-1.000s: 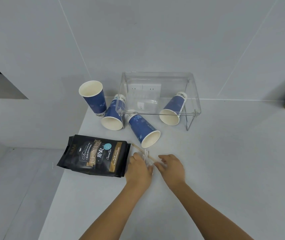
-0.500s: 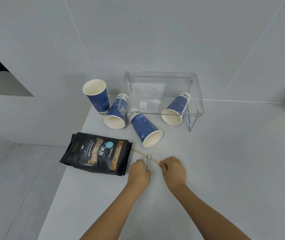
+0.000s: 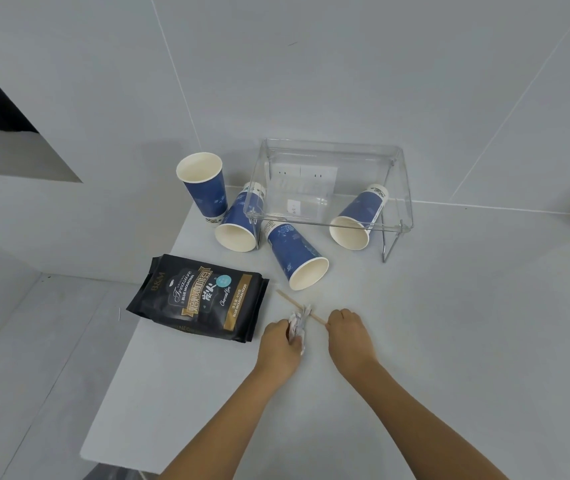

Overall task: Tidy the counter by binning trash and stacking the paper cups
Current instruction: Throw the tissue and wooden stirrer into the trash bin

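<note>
On the grey counter [image 3: 450, 323], right hand [image 3: 347, 332] pinches the wooden stick [image 3: 292, 301] angled away-left; left hand [image 3: 278, 344] grips crumpled wrapper [image 3: 298, 323].

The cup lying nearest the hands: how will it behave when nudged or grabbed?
The cup lies on its side on the counter, so a nudge would probably roll it in a curve, since it tapers. It looks empty and papery: likely light, and its open rim may crush under a firm squeeze.

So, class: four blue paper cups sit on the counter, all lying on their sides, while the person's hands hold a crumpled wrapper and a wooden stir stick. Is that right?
Not quite. The head view shows only three cups on their sides; the far-left cup stands upright. The rest holds: the left hand grips the crumpled wrapper and the right hand pinches the wooden stir stick.
</note>
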